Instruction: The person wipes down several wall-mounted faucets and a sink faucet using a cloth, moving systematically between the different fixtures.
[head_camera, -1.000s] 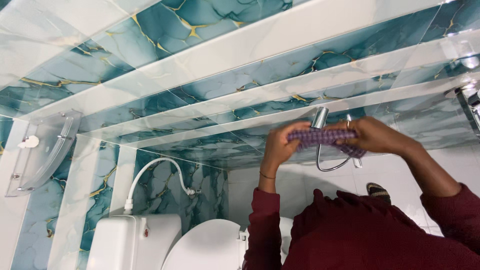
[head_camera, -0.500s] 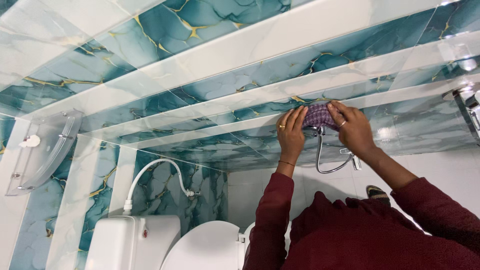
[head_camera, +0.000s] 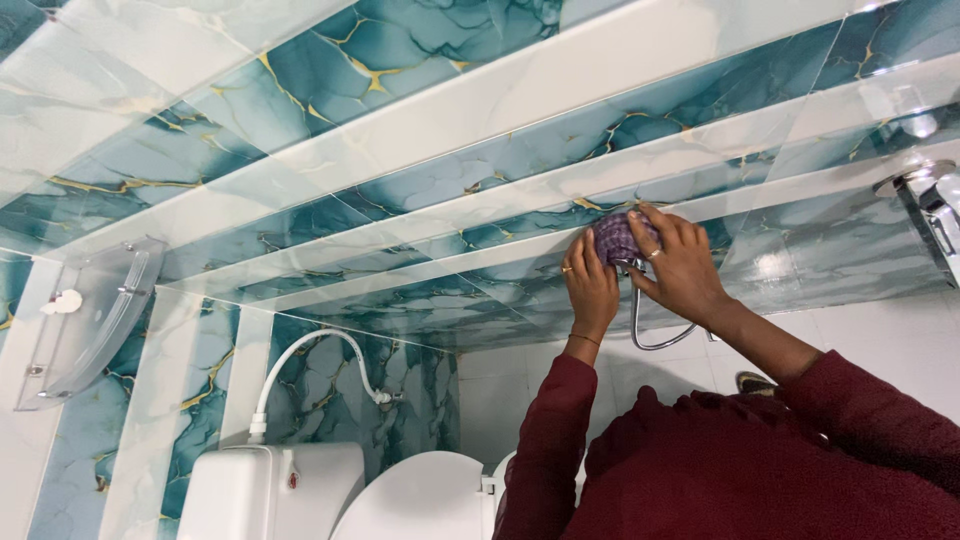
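Both my hands press a purple checked cloth (head_camera: 617, 237) around the head of a chrome hand sprayer on the teal marbled wall. My left hand (head_camera: 590, 287) cups the cloth from the left, with a ring on one finger and a thin bracelet at the wrist. Over the cloth's right side lies my right hand (head_camera: 680, 265), also ringed. The sprayer's chrome hose (head_camera: 652, 338) loops down below my hands. The sprayer head itself is hidden under the cloth. Dark red sleeves cover both my arms.
A white toilet cistern (head_camera: 270, 492) and raised toilet lid (head_camera: 415, 497) stand at the bottom left, with a white hose (head_camera: 310, 345) running to the wall. A clear corner shelf (head_camera: 85, 320) hangs at the left. A chrome tap fitting (head_camera: 925, 200) juts out at the right edge.
The hands rose from holding the cloth stretched in front of the sprayer to wrapping it over the sprayer head against the wall. The view shifted slightly.
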